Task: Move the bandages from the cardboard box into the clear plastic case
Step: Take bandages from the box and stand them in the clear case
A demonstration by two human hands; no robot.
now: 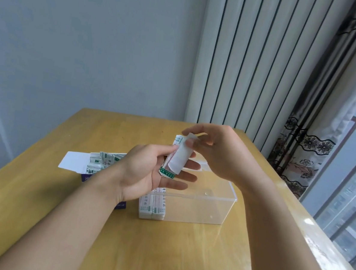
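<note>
Your left hand [145, 171] and right hand [215, 153] both pinch a bandage stack [177, 157] in their fingers above the clear case [200, 202]; cardboard box [93, 162] left.

Wooden table [179, 258]: cardboard box [88, 164], clear plastic case [198, 202] side by side.

Glossy wooden table [157, 255], clear smooth plastic case [197, 206], paper-wrapped bandages [177, 159].

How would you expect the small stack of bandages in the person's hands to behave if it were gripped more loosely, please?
The stack of bandages probably fans apart: its top wrapper already bends away where the right hand pinches it. The thin paper strips look light and floppy, so the left hand likely must keep them pinched. They seem unlikely to break.
</note>
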